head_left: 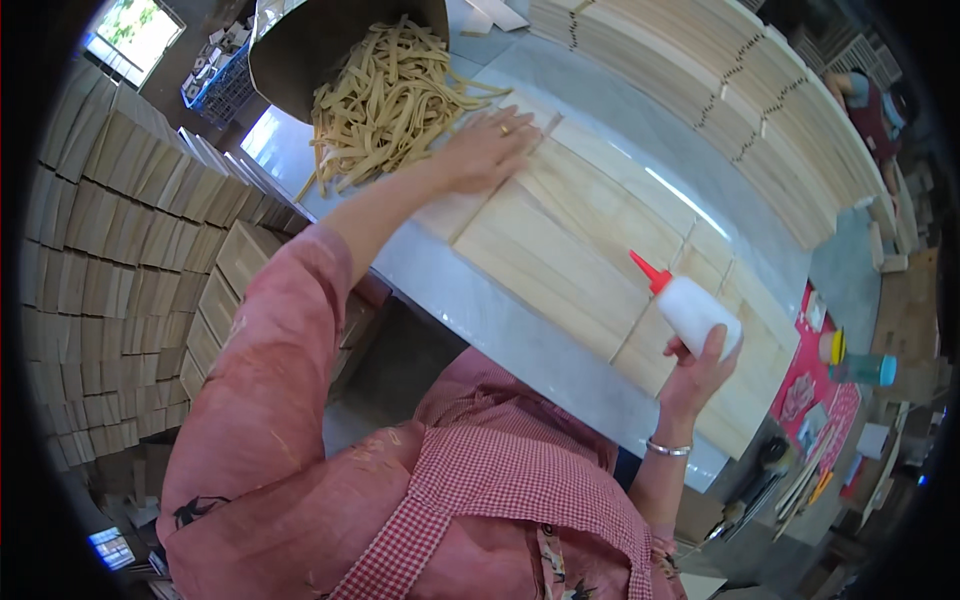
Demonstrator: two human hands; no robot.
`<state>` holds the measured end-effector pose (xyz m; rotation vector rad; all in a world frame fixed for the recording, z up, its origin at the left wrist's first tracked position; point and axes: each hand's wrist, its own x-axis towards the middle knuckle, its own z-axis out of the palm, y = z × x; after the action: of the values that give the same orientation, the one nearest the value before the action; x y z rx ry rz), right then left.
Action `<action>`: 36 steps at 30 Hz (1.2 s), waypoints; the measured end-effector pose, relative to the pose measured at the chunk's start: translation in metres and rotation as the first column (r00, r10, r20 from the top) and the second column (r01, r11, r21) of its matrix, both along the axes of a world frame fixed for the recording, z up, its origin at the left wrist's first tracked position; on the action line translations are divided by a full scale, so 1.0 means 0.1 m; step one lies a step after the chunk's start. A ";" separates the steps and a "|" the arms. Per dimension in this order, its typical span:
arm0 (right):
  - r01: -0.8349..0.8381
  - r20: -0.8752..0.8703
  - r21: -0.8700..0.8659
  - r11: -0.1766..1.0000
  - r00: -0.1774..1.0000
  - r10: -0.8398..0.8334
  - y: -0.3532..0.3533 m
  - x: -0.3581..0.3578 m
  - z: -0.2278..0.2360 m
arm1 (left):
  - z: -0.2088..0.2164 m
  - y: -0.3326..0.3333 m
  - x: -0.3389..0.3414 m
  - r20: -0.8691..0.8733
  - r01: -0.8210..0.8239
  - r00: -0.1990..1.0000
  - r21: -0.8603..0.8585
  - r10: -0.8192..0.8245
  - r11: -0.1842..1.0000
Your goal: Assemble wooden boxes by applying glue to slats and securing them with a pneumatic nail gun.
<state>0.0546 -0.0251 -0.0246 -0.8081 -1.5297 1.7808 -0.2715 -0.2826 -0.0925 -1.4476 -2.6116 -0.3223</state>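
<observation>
Pink sleeves and a red checked apron [500, 480] fill the lower part of the view. From there the right hand [697, 375] rises with its fingers wrapped round the base of a white glue bottle [697, 310], whose red nozzle [648, 271] points up and to the left over the pale wooden slats [560, 250] laid side by side on the grey table [480, 305]. The left hand [490, 150] lies flat and spread, palm down, on the far end of those slats — holding nothing. Just beyond it sits a heap of thin wood strips [390, 95] spilling from a tilted drum [310, 50]. Stacked boards [120, 220] stand at the left — more curve along the far table edge [720, 90].
</observation>
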 end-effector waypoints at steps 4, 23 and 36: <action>-0.124 0.001 0.078 0.989 0.992 0.124 -0.17 -0.90 0.00 | -0.12 -0.12 -0.40 0.000 -0.043 0.999 0.013 0.043 0.999; -0.029 0.229 0.182 0.983 0.973 -0.014 -0.46 -2.46 -0.51 | -0.20 -0.15 -0.43 0.032 -0.108 0.994 0.100 0.105 0.989; -0.108 0.199 0.259 0.960 0.978 0.056 -0.95 -1.76 -0.58 | -0.21 -0.24 -0.34 -0.110 -0.087 0.990 0.025 0.089 0.996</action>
<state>-0.1213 -0.1201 -0.0821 -0.8065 -1.9069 1.5413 -0.3054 -0.3066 -0.1131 -1.2996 -2.5663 -0.2502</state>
